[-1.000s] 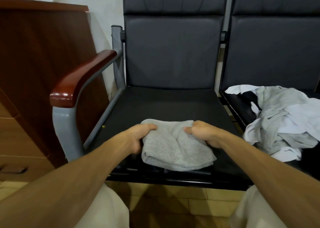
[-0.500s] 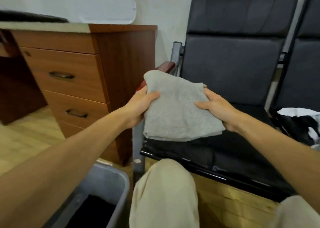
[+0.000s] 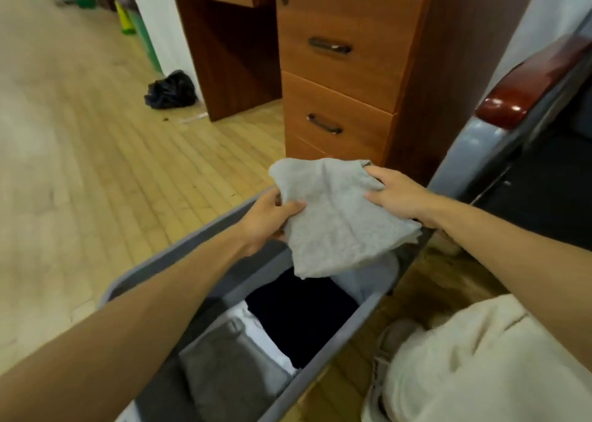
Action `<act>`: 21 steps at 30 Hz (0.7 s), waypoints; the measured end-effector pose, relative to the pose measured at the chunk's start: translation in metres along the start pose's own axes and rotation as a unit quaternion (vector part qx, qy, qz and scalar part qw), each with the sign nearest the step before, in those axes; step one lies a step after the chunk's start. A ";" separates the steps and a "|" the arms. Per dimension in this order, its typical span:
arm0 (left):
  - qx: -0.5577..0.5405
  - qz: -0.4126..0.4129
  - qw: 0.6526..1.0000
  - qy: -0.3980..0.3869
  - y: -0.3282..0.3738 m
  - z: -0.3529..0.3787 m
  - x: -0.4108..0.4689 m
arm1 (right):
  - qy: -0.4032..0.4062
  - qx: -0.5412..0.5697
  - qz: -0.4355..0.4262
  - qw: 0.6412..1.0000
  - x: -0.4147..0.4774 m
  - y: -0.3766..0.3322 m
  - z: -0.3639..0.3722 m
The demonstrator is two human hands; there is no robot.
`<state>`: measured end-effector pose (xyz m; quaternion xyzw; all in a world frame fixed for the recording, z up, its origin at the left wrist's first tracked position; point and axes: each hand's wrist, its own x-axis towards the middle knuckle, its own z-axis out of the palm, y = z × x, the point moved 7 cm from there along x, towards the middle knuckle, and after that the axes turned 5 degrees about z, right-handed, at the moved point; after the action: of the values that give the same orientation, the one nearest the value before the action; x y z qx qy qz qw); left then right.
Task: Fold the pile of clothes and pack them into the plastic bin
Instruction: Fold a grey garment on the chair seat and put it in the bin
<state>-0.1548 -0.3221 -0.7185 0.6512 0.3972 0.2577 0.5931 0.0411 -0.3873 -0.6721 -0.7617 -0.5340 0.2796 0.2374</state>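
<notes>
A folded light grey garment hangs over the far end of the grey plastic bin on the floor. My left hand grips its left edge and my right hand grips its upper right corner. Inside the bin lie a folded black garment, a dark grey one nearer me, a strip of white cloth between them and a pale one at the far end. The pile of unfolded clothes is out of view.
A wooden drawer cabinet stands just beyond the bin, with a desk opening to its left. The chair's red armrest and grey frame are on the right. My knee in beige trousers is beside the bin. A black bag lies on the wooden floor.
Both hands lifted the folded grey garment off the chair seat and carried it left and down over the bin. The view swung from the chair to the floor and bin.
</notes>
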 end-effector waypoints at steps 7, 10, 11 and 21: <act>-0.038 -0.146 0.988 0.039 -0.120 -0.034 -0.028 | -0.091 -0.034 -0.015 0.995 0.047 0.002 0.102; 0.015 -0.249 0.968 -0.024 -0.171 -0.027 -0.039 | -0.113 -0.101 0.041 0.988 0.052 0.033 0.129; 0.041 -0.274 0.960 -0.037 -0.183 -0.025 -0.042 | -0.123 -0.119 0.071 0.983 0.050 0.046 0.136; 0.127 -0.170 0.973 -0.091 -0.119 0.025 0.005 | -0.070 -0.217 0.104 0.968 0.021 0.075 0.061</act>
<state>-0.1576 -0.3344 -0.8394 0.6646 0.4760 0.0408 0.5745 0.0566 -0.3875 -0.7703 -0.8246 -0.5154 0.2333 -0.0018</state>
